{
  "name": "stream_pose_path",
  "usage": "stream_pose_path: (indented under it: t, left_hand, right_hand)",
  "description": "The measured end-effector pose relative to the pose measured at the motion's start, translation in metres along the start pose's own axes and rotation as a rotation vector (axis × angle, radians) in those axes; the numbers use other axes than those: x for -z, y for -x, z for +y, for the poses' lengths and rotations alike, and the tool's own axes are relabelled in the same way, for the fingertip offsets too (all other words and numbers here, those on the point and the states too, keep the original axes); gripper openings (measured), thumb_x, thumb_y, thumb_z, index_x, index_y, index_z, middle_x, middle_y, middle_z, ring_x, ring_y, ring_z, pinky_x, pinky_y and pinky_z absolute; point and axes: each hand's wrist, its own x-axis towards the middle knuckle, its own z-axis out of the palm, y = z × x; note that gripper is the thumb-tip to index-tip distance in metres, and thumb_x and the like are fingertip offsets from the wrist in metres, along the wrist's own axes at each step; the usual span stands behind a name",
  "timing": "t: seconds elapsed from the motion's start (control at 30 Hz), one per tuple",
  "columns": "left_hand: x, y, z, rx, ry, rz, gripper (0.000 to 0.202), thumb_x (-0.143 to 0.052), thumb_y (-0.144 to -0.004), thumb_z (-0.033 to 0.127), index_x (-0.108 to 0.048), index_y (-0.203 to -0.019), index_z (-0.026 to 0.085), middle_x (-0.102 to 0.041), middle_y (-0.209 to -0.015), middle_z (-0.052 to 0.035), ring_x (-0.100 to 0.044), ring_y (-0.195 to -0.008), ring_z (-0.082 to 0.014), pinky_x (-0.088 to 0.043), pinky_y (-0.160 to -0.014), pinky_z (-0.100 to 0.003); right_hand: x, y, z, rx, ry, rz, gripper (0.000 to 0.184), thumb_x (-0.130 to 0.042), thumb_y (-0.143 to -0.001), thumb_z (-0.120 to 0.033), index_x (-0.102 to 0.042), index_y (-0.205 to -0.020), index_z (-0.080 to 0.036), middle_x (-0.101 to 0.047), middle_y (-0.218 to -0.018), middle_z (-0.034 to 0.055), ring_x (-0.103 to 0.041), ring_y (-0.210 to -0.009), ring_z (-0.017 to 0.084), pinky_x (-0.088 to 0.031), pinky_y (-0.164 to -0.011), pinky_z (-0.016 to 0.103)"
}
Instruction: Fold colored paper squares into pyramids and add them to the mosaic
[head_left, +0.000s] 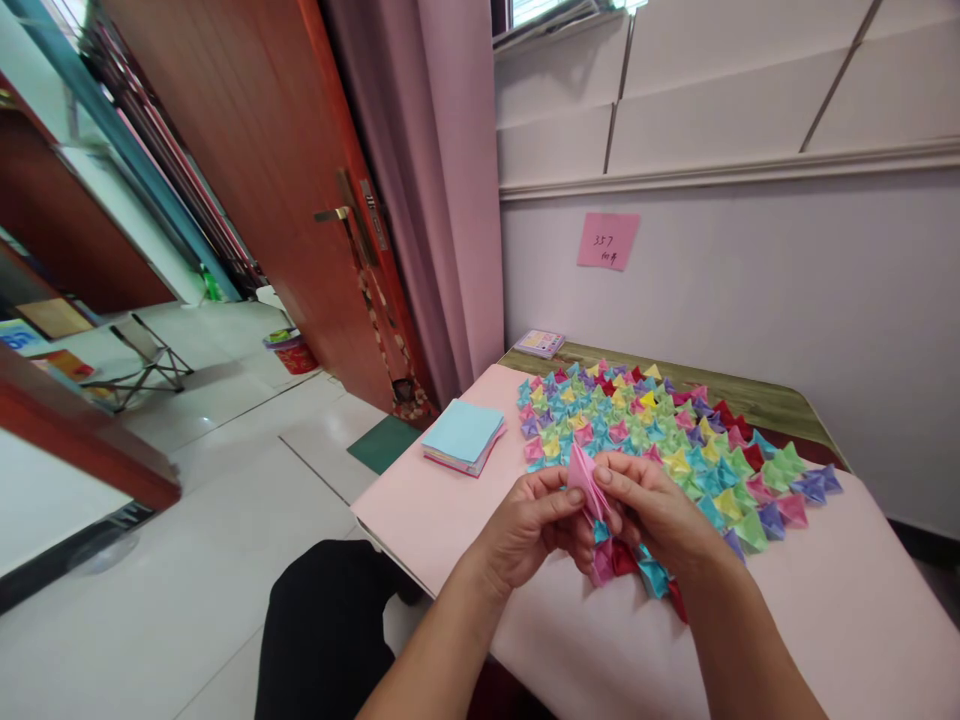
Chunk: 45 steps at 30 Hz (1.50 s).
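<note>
Between my two hands is a pink folded paper, narrow and pointed at its top. My left hand pinches its left side with thumb and fingers. On the other side, my right hand grips the same piece, thumb near its upper edge; some fingertips are hidden behind the paper. Just beneath and beyond my hands, many small folded paper pieces in pink, blue, green, yellow, purple and red lie in close rows. A stack of square paper sheets, light blue on top, sits to the left of my hands.
The table has a pink cover, with a wooden strip along the wall side. A small pack lies at the back corner. A pink note is stuck on the wall. Left are a curtain and a wooden door.
</note>
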Motion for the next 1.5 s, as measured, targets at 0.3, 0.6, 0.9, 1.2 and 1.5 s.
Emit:
stream_pose_path:
  t: [0.3, 0.6, 0.9, 1.2, 1.5]
  left_hand:
    - [0.008, 0.004, 0.007, 0.022, -0.009, 0.034, 0.032, -0.076, -0.075, 0.041, -0.062, -0.082, 0.013, -0.070, -0.061, -0.0052, -0.061, -0.041, -0.0137, -0.051, -0.040, -0.022]
    - [0.004, -0.002, 0.004, -0.312, -0.309, 0.376, 0.045, -0.081, -0.070, 0.034, -0.059, -0.105, 0.015, -0.067, -0.063, 0.0016, -0.065, -0.055, -0.0140, -0.055, -0.060, -0.026]
    - [0.009, -0.008, -0.005, -0.194, -0.154, 0.432, 0.038, -0.083, -0.064, 0.043, -0.064, -0.079, 0.012, -0.067, -0.067, -0.0038, -0.064, -0.053, -0.0146, -0.057, -0.049, -0.027]
    - [0.007, -0.012, -0.007, -0.242, -0.267, 0.529, 0.031, -0.079, -0.067, 0.040, -0.064, -0.074, 0.014, -0.063, -0.058, -0.0011, -0.060, -0.047, -0.0129, -0.054, -0.046, -0.025]
    - [0.008, -0.007, -0.007, -0.301, -0.307, 0.376, 0.034, -0.066, -0.082, 0.047, -0.065, -0.079, 0.013, -0.068, -0.069, -0.0047, -0.069, -0.063, -0.0184, -0.060, -0.062, -0.032]
  right_hand:
    - [0.001, 0.002, 0.002, -0.060, 0.009, -0.099, 0.042, -0.070, -0.078, -0.057, -0.060, -0.076, -0.017, -0.057, -0.047, -0.0046, -0.032, -0.030, 0.003, -0.020, -0.033, 0.017]
    - [-0.005, -0.010, 0.007, 0.153, 0.223, 0.124, 0.037, -0.076, -0.076, -0.053, -0.066, -0.082, -0.018, -0.061, -0.064, -0.0004, -0.055, -0.059, 0.012, -0.046, -0.055, 0.023]
    - [-0.011, -0.022, 0.025, 0.304, 0.288, 0.312, 0.024, -0.074, -0.078, -0.042, -0.075, -0.091, -0.022, -0.071, -0.078, 0.0041, -0.064, -0.067, 0.017, -0.053, -0.061, 0.029]
    - [-0.006, -0.021, 0.017, 0.231, 0.294, 0.187, 0.034, -0.072, -0.079, -0.051, -0.073, -0.082, -0.017, -0.069, -0.076, 0.0045, -0.063, -0.068, 0.017, -0.052, -0.063, 0.028]
    - [0.001, -0.020, 0.023, 0.274, 0.347, 0.245, 0.036, -0.077, -0.077, -0.042, -0.065, -0.102, -0.018, -0.063, -0.072, 0.0005, -0.058, -0.063, 0.014, -0.048, -0.058, 0.026]
